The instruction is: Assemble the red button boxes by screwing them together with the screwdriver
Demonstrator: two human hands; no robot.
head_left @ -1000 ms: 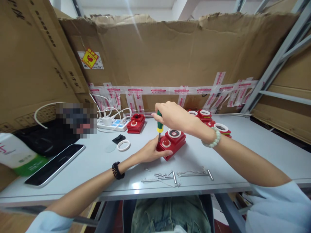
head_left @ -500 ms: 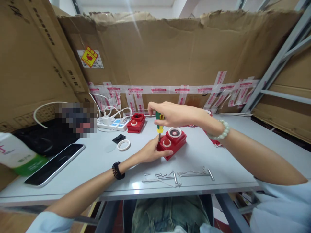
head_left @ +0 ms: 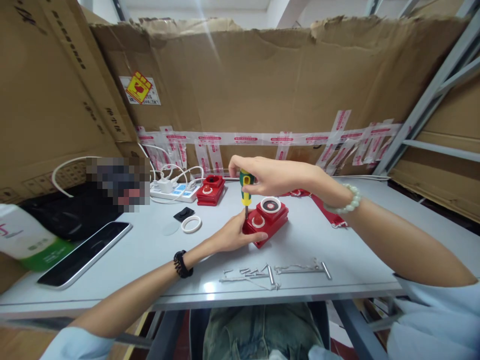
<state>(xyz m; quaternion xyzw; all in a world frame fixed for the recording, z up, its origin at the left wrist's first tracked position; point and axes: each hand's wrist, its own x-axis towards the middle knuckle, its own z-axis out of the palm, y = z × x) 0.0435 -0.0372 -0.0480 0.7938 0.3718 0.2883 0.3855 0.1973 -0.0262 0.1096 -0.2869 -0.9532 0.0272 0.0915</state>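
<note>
My right hand (head_left: 268,176) is closed round the green and yellow handle of a screwdriver (head_left: 246,192), which stands upright with its shaft pointing down at the near left corner of a red box-shaped device (head_left: 270,224). That device carries a red dome button in a pale ring and a larger round part in a white ring. Gripping its left end is my left hand (head_left: 234,232), thumb along the front side. The screwdriver's tip is hidden there. Several screws (head_left: 249,271) and two T-shaped metal rods, the right one (head_left: 325,270) with a cord, lie in front of the device.
A second red device (head_left: 210,190) stands behind, by a white power strip (head_left: 176,192). Left of my hands are a white ring (head_left: 191,224), a black square part (head_left: 183,214) and a phone (head_left: 86,255). Red straps (head_left: 326,212) lie under my right forearm. Cardboard (head_left: 243,85) walls the back.
The screwdriver's handle has turned slightly in my right hand, and my right wrist has shifted a little to the right. My left hand and the red device stay in place.
</note>
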